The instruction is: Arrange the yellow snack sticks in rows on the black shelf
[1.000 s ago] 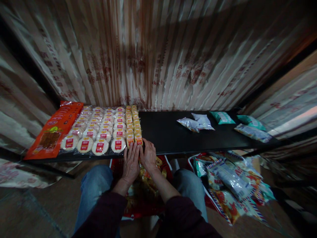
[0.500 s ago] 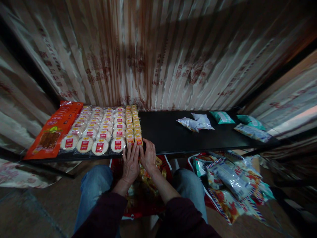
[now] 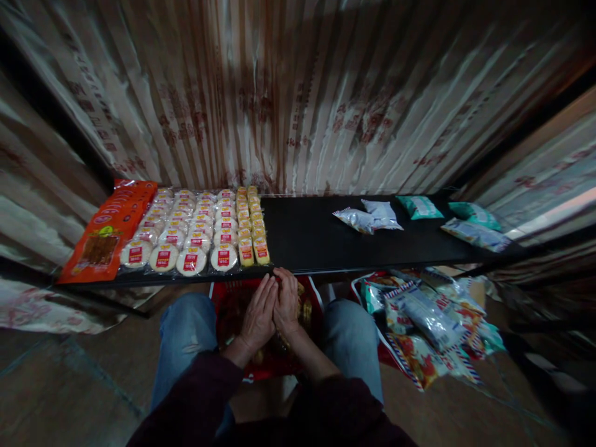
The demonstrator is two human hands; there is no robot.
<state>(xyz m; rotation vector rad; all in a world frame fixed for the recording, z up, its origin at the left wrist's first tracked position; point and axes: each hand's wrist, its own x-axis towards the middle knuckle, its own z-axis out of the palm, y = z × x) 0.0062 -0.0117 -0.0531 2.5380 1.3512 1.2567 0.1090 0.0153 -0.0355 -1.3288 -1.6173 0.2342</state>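
Observation:
My left hand point(image 3: 259, 311) and my right hand point(image 3: 287, 304) meet just below the front edge of a black shelf point(image 3: 307, 236). Their fingers are stretched forward and the hands touch along their inner sides; nothing shows in them, though the palms are hidden. Beneath them, a red basket point(image 3: 317, 297) stands between my knees with yellow-wrapped snacks point(image 3: 305, 311) inside. Two narrow rows of small yellow-packed cakes point(image 3: 254, 223) end on the shelf just beyond my fingertips. To their left run several rows of round white crackers point(image 3: 192, 259) in clear wrappers.
Orange snack packets point(image 3: 100, 239) lie at the shelf's left end. Silver bags point(image 3: 367, 217) and green bags point(image 3: 419, 207) rest on its right part. Beside my right knee, a second basket point(image 3: 361, 288) is heaped with snack bags point(image 3: 433, 323). A patterned curtain point(image 3: 279, 93) hangs behind.
Both hands have drawn back from the front ends of the yellow cake rows and come together over the basket. The view has tilted slightly, and the packs on the shelf look unchanged.

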